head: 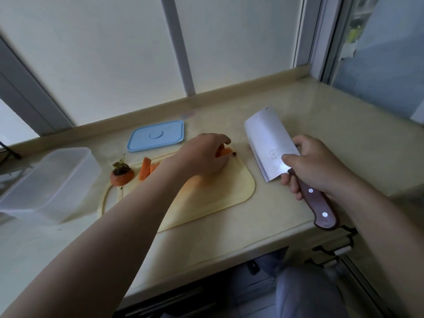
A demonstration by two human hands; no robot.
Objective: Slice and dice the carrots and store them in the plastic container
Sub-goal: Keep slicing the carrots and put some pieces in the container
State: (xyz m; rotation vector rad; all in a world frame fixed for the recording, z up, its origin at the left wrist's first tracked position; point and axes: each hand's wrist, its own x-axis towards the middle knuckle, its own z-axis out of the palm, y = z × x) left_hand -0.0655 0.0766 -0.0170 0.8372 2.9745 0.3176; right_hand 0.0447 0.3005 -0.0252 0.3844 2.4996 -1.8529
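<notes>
At the far right corner of the cutting board (218,193), the left hand (204,154) holds a carrot piece (226,152). Its fingers are curled over the piece and pinch it against the board, so only the orange end shows past the fingertips. To the right of the board, the right hand (314,166) grips the cleaver (268,143), with fingers wrapped round the wooden handle and the thumb on the flat of the blade near its heel. The blade hangs over the counter (321,115), apart from the carrot and the left hand.

Assessment: the step in hand appears to be setting the piece for the next cut. The piece should come inward from the corner and lie on a flat face so that it cannot roll. The left fingertips should tuck back behind the knuckles before the blade comes across. The cleaver should descend square and over the board, not over its edge.

Other carrot: cut lengths (145,172) lie at the board's far edge beside the left forearm, and the leafy top end (121,175) sits at the far left corner. The plastic container (57,191) stands on the counter left of the board, with no carrot visible in it. Its blue lid (157,137) lies flat beyond the board.

Surface: a pale, glossy counter under a frosted window (114,53). The light is dim and even.
</notes>
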